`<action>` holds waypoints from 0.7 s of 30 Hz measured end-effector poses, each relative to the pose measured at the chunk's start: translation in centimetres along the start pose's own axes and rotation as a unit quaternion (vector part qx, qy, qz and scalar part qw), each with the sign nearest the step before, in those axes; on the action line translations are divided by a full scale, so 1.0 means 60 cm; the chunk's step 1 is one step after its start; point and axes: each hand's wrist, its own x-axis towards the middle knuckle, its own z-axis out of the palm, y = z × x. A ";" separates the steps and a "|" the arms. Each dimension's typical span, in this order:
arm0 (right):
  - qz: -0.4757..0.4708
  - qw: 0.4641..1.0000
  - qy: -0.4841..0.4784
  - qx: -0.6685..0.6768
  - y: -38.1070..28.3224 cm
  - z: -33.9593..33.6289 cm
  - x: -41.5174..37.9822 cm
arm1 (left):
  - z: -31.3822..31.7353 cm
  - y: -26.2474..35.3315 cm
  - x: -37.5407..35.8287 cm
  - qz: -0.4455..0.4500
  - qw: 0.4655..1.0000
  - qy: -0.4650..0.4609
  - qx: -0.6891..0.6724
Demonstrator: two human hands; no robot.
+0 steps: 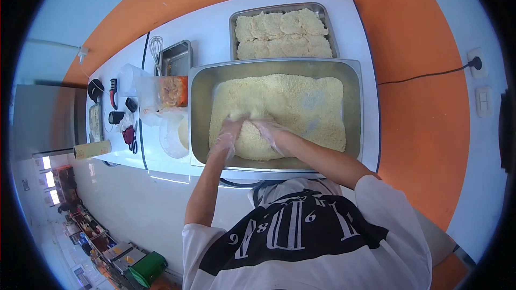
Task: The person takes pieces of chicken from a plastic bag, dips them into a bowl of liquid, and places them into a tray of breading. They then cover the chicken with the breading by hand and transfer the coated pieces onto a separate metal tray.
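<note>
The left hand (pixel 231 130) and right hand (pixel 268 131) are close together at the crumbs (pixel 317 142), inside the pan (pixel 352 113), frame's centre; I cannot tell if they grip. Low, gentle movements should avoid spilling.

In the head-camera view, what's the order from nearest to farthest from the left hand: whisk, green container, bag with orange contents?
From the left hand:
1. Bag with orange contents: just left of the large metal pan.
2. Whisk: farther back, near the small tray.
3. Green container: away from the table, lower left of the picture.
</note>
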 end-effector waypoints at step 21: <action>-0.263 0.822 0.256 -0.434 -0.061 -0.378 -0.124 | 0.156 0.054 0.085 0.378 0.808 0.195 0.407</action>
